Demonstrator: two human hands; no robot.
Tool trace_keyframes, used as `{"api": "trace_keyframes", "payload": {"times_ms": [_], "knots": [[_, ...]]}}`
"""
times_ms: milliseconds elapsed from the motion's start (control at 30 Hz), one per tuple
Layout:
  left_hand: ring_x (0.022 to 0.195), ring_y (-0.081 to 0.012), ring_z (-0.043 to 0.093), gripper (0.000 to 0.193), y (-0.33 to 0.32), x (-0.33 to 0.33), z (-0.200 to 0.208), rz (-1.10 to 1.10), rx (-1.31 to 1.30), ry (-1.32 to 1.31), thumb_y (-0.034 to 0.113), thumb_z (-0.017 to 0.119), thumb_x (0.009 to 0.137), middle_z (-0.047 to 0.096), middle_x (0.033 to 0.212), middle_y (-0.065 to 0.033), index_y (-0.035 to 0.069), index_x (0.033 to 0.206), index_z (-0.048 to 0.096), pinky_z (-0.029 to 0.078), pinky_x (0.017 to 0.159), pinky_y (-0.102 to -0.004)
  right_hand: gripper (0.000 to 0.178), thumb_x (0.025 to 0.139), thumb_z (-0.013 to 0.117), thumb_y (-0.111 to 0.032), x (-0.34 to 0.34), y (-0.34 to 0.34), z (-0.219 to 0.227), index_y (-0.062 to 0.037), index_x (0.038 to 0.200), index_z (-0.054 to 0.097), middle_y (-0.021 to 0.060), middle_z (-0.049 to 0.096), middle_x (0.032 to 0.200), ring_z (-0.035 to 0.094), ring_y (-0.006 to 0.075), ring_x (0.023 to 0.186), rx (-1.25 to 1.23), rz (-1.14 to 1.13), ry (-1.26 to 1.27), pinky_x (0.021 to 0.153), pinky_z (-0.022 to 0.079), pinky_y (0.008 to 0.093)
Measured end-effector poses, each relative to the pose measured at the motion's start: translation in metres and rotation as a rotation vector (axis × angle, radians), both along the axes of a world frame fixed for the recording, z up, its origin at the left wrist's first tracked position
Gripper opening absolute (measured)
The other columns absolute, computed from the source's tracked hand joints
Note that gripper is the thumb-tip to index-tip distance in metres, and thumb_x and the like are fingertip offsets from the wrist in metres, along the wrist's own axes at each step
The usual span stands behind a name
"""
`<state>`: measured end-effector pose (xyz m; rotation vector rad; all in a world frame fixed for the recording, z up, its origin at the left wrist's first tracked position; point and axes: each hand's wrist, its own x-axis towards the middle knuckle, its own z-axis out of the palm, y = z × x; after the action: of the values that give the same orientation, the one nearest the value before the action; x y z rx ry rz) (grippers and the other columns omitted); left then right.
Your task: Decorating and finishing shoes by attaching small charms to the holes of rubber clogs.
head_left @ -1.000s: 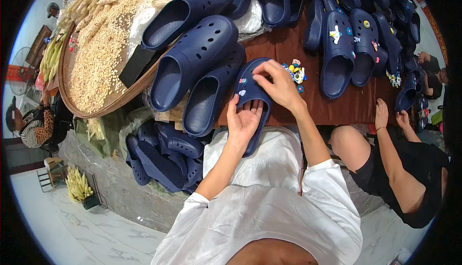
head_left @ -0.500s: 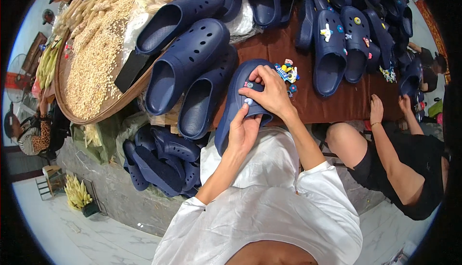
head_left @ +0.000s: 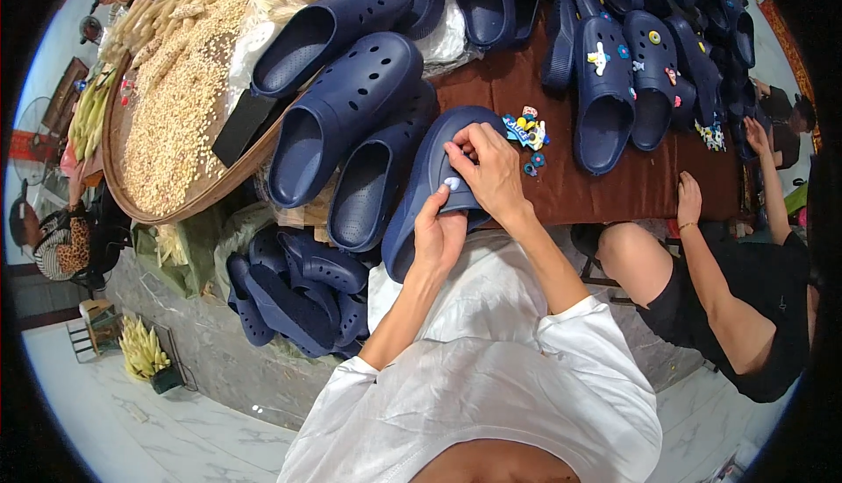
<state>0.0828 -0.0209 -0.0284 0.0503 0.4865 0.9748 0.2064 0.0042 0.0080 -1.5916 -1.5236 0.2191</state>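
A navy foam clog (head_left: 402, 230) rests tilted at the table's near edge, above my lap. My left hand (head_left: 441, 239) grips its near side, the thumb on top beside a small white charm (head_left: 452, 183) and the other fingers partly out of sight. Over the clog's upper, my right hand (head_left: 493, 171) is closed, thumb and bent fingers pinched together; what they hold, if anything, is hidden. Just right of it, a cluster of colourful shoe charms (head_left: 526, 129) lies on the brown cloth, with small blue flower-like charms (head_left: 533, 164) close by.
Several plain navy clogs (head_left: 346, 119) lie left of my hands, by a round tray (head_left: 167, 217) of corn kernels. Decorated clogs (head_left: 605, 88) stand at the right back. More clogs (head_left: 294, 294) are heaped below the table edge. A person in black (head_left: 728, 299) sits at right.
My right fingers have curled in, and the round charm seen beside them earlier no longer shows. The seated person's far hand has moved up and farther out toward the clogs.
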Motion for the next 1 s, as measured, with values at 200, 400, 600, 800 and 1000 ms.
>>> {"api": "trace_keyframes", "payload": {"times_ms": [200,400,600,800,1000], "knots": [[0.128,-0.0240,0.049,0.045,-0.001,-0.001,0.002,0.005,-0.054,-0.080,0.014,0.053,0.096,0.052,0.138,-0.0140,-0.004,0.136,0.045,0.031,0.115,-0.0416,0.012,0.092,0.065,-0.011,0.004,0.000,-0.005,-0.0020,0.093,0.058,0.0117,0.061,0.079,0.064,0.0246,0.069,0.060,0.008,-0.011,0.063,0.051,0.0373],[0.130,-0.0275,0.048,0.046,0.003,-0.013,0.015,0.045,-0.091,-0.159,0.015,0.054,0.095,0.052,0.139,-0.0156,-0.005,0.136,0.044,0.032,0.116,-0.0426,0.014,0.101,0.053,-0.015,0.036,-0.006,-0.019,-0.0015,0.098,0.056,0.0114,0.062,0.081,0.063,0.0215,0.066,-0.041,-0.172,0.331,0.062,0.050,0.0345],[0.132,-0.0274,0.047,0.042,0.006,-0.015,0.009,0.123,-0.167,-0.110,0.013,0.060,0.093,0.052,0.136,-0.0150,-0.003,0.129,0.047,0.033,0.117,-0.0458,0.012,0.098,0.057,-0.012,0.067,-0.020,-0.049,-0.0008,0.100,0.058,0.0134,0.059,0.095,0.063,0.0273,0.083,0.001,-0.248,0.158,0.069,0.050,0.0391],[0.130,-0.0286,0.049,0.038,0.005,-0.017,0.010,0.113,-0.176,-0.030,0.010,0.061,0.093,0.053,0.133,-0.0145,-0.003,0.126,0.049,0.037,0.116,-0.0475,0.019,0.094,0.064,-0.020,0.071,-0.030,-0.046,-0.0037,0.103,0.062,0.0141,0.053,0.107,0.057,0.0348,0.097,-0.025,-0.375,-0.201,0.082,0.046,0.0454],[0.123,-0.0243,0.054,0.030,-0.006,-0.018,0.008,0.021,-0.159,0.026,0.019,0.060,0.099,0.057,0.128,-0.0101,0.002,0.122,0.053,0.042,0.112,-0.0455,0.028,0.081,0.079,-0.026,0.017,-0.030,0.032,-0.0044,0.087,0.061,0.0076,0.059,0.083,0.061,0.0216,0.072,-0.221,-0.027,0.175,0.062,0.049,0.0335]]}}
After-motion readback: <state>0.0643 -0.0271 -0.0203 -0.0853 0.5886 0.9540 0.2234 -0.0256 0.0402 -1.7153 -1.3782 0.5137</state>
